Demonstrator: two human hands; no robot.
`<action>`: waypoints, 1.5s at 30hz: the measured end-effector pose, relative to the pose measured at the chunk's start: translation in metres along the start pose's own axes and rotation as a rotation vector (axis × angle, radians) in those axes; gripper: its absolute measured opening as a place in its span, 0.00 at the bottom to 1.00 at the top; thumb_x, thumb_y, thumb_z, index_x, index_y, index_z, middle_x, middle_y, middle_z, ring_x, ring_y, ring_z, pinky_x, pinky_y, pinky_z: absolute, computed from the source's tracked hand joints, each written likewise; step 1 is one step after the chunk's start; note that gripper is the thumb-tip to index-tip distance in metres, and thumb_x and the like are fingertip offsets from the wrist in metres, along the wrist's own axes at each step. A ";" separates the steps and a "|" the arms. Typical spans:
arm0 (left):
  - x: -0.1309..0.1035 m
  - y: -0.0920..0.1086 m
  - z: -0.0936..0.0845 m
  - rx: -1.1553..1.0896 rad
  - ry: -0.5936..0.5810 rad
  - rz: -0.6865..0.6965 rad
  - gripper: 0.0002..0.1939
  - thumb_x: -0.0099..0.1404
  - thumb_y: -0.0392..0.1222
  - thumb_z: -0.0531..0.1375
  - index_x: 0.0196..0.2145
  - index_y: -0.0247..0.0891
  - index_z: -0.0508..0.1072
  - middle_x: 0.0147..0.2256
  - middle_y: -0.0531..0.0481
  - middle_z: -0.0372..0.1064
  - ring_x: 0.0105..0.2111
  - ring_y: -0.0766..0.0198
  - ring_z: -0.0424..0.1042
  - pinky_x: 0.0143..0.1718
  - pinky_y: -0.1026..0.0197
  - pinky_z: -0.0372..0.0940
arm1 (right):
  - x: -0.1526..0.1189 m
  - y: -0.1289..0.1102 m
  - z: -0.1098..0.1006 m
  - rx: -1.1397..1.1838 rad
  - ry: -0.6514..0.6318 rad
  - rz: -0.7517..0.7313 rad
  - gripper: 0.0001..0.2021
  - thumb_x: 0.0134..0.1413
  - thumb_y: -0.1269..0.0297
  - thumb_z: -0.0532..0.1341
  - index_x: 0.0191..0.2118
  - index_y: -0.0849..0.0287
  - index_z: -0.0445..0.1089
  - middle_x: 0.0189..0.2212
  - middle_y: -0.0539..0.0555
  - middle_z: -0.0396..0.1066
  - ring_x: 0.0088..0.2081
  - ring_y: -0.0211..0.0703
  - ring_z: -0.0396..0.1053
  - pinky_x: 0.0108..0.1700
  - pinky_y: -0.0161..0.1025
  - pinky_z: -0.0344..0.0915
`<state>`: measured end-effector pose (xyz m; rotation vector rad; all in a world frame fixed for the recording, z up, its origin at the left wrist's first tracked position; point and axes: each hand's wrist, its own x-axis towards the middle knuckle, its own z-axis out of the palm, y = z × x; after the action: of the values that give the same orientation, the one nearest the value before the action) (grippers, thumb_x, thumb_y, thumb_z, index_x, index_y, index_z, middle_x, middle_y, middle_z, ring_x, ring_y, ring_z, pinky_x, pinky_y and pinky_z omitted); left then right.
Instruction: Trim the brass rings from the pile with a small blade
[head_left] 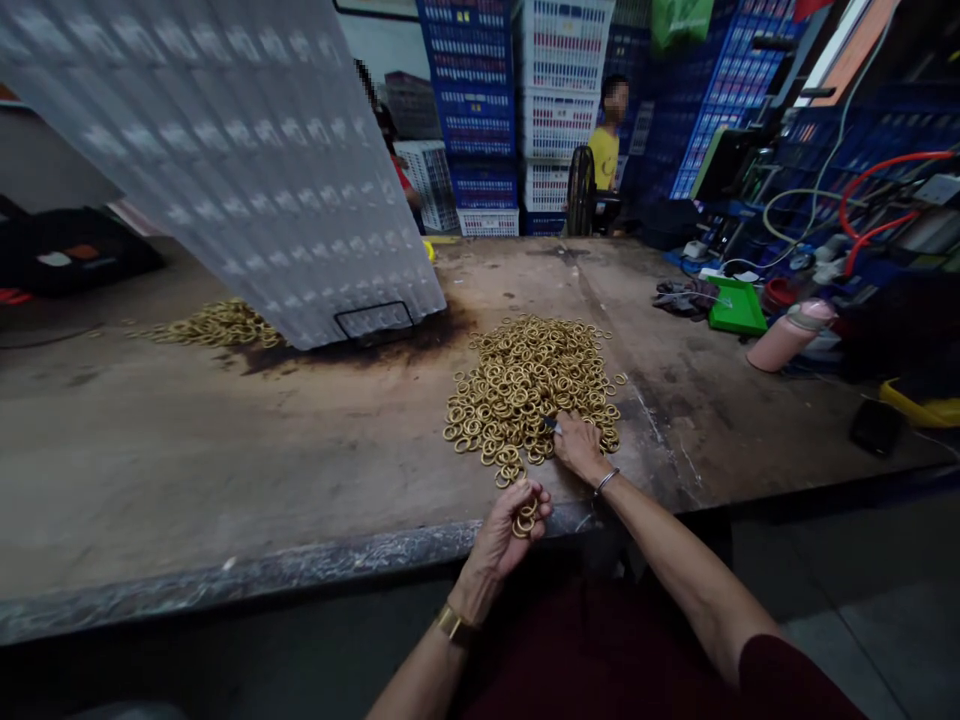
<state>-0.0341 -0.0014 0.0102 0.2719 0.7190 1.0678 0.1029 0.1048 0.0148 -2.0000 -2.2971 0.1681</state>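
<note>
A large pile of brass-coloured rings (525, 375) lies on the wooden table (360, 450). Several rings (525, 518) rest in my left hand (510, 525), whose fingers curl round them at the table's front edge. My right hand (580, 445) is at the near right side of the pile, its fingers closed on a small dark-tipped tool (552, 425) that points into the rings. Most of the tool is hidden by the fingers.
A tall translucent ribbed sheet (300, 190) stands tilted at the left, with a second ring pile (225, 325) beside it. At the right are a green tray (737, 306), a pink bottle (791, 335) and a phone (876, 427). Stacked crates (476, 130) and two people are behind.
</note>
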 end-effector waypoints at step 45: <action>0.006 -0.008 0.007 0.307 0.025 0.092 0.17 0.50 0.49 0.66 0.31 0.34 0.67 0.20 0.58 0.60 0.15 0.78 0.54 0.15 0.72 0.47 | -0.062 0.007 0.009 1.142 -0.140 0.036 0.08 0.47 0.60 0.55 0.27 0.59 0.65 0.19 0.47 0.65 0.22 0.34 0.60 0.27 0.32 0.57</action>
<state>-0.0223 0.0011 0.0090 0.5600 0.9003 1.0472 0.1166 0.0442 0.0056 -1.3894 -1.5431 1.2918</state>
